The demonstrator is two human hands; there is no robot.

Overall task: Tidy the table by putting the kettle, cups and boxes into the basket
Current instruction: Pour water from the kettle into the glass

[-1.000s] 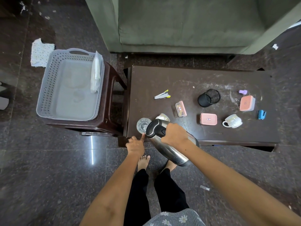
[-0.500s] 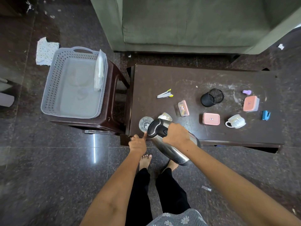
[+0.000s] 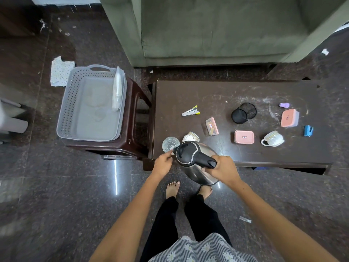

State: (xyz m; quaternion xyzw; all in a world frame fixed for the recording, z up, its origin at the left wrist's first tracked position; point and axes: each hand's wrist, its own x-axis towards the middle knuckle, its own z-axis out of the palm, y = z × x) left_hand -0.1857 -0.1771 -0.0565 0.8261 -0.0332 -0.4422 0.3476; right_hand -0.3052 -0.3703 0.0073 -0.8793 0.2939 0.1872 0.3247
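Right hand (image 3: 223, 170) grips black handle of steel kettle (image 3: 196, 163), held off table (image 3: 236, 91) at near edge. Left hand (image 3: 164, 164) pinches rim of glass (image 3: 170, 144) on table corner. Cup (image 3: 191, 137) just behind kettle. Grey basket (image 3: 72, 103) on stool (image 3: 140, 114), left of table.

Even, dim indoor light; streak glare on polished floor (image 3: 115, 176) lower left; wide-angle bending and blur at edges.

Black trousers (image 3: 188, 224), grey striped top with white daisies (image 3: 200, 250), bare arms, bare feet (image 3: 172, 189).
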